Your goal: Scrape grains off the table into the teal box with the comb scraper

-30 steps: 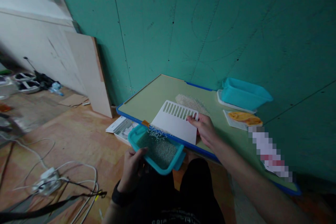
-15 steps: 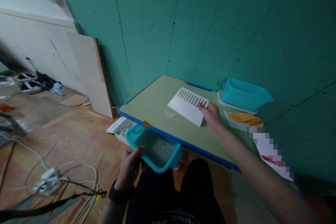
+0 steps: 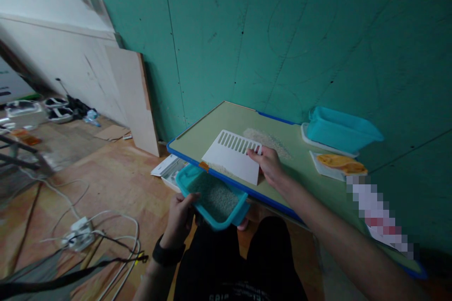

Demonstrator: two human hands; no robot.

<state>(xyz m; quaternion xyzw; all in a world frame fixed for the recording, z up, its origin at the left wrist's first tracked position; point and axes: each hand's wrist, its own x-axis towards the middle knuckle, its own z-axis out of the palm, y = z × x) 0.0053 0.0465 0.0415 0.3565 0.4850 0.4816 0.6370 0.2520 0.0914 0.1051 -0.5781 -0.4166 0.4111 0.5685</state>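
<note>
My left hand (image 3: 180,218) grips the near rim of a turquoise plastic tub (image 3: 212,196) half full of white grains, held just below the front edge of a green table (image 3: 208,134). My right hand (image 3: 270,167) pinches the right edge of a flat white slotted scraper (image 3: 233,155), which lies tilted on the tabletop with its lower edge near the table's blue rim above the tub. A loose patch of white grains (image 3: 266,140) is spread on the table behind the scraper.
A second turquoise tub (image 3: 341,128) stands on a white lid at the table's back right, with an orange-yellow item on a white tray (image 3: 339,163) beside it. A teal wall backs the table. Cables and a power strip (image 3: 79,233) lie on the wooden floor at left.
The scraper went back to the far side of the table, then came forward again to the front edge. The tub stayed under the edge in my left hand.
</note>
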